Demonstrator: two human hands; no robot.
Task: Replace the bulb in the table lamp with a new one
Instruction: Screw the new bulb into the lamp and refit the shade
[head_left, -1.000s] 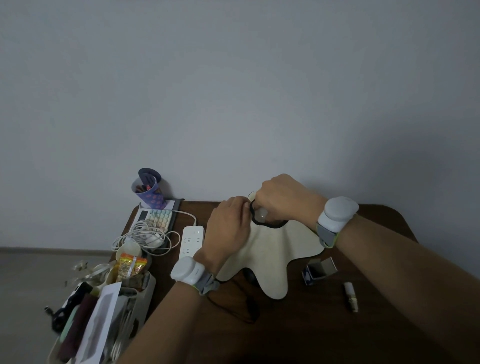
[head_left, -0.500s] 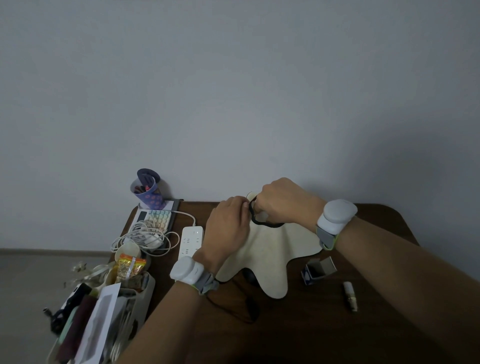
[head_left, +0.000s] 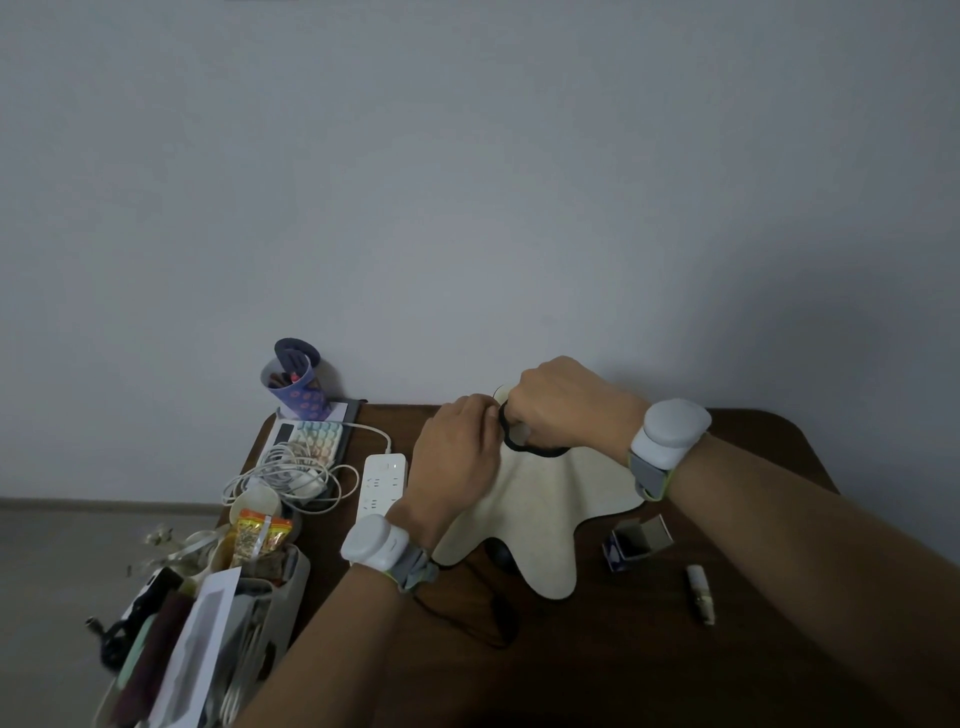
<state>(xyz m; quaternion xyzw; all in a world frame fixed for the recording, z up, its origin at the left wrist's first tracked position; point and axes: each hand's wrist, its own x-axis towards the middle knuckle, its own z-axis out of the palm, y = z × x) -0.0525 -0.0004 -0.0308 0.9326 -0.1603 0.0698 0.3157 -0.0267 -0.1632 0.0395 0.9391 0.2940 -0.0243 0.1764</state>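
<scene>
The table lamp has a cream wavy shade (head_left: 545, 504) with a black ring (head_left: 524, 448) around its top opening. My left hand (head_left: 457, 449) pinches the left edge of that ring. Over the opening, my right hand (head_left: 563, 405) has its fingers curled down into it. They close on a pale rounded part (head_left: 519, 430), apparently the bulb, which is mostly hidden. A small slim bulb (head_left: 700, 597) lies on the dark wooden table (head_left: 675, 665) to the right. Beside it sits an open little box (head_left: 636, 543). The lamp's black cord (head_left: 467, 623) trails forward.
A white power strip (head_left: 382, 475) lies left of the lamp, with coiled white cables (head_left: 291, 467) and a keypad beside it. A purple pen cup (head_left: 296, 387) stands at the wall. A cluttered organiser (head_left: 218, 623) fills the front-left corner. The wall is close behind.
Almost nothing: my right hand has shifted very slightly at the lamp's top ring. My left hand stays in place.
</scene>
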